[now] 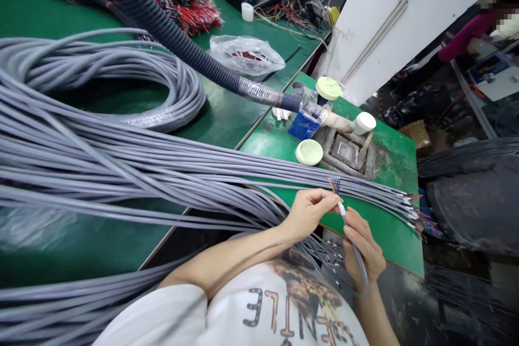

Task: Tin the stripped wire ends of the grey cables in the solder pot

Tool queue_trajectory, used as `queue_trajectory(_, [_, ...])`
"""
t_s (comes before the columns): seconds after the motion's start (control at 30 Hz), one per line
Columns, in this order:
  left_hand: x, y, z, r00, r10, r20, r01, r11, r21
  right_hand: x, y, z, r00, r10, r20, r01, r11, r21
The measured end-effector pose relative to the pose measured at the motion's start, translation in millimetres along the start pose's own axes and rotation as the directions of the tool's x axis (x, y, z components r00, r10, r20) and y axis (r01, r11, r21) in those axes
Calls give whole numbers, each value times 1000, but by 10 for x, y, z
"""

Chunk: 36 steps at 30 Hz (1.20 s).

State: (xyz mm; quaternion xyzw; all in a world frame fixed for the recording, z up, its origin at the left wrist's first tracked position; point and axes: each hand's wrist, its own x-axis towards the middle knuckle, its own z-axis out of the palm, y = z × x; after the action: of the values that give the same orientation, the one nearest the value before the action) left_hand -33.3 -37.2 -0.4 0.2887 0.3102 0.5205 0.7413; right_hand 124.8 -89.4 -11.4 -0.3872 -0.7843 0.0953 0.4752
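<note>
A grey cable is held up in front of the printed shirt. Thin red and blue wires fan out of its tip, just above a white band. My left hand pinches the cable between thumb and fingertips where the wires come out. Lower down, my right hand has its fingers closed around the grey jacket. Just beyond both hands lies a long bundle of grey cables, whose stripped ends show white bands and coloured wires at the green board's right side.
Behind the bundle, a solder pot stands on the green board, near a pale yellow lid, a yellow-lidded jar and a white cup. A ribbed hose arches over the table. Coiled grey cable lies at left.
</note>
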Motion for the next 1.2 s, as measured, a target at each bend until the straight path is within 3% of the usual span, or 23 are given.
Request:
queue_trajectory(0.6, [-23, -60, 29, 998, 65, -8, -64, 987, 146, -245, 18, -6, 995, 91, 28, -91, 996, 3])
queue_trajectory(0.9, [22, -158, 107, 1000, -12, 20, 9, 984, 176, -355, -27, -65, 994, 113, 11, -113, 993, -26])
queue_trajectory(1.2, [42, -149, 128, 1000, 8, -9, -5, 965, 262, -403, 17, -75, 998, 46, 32, -44, 998, -40])
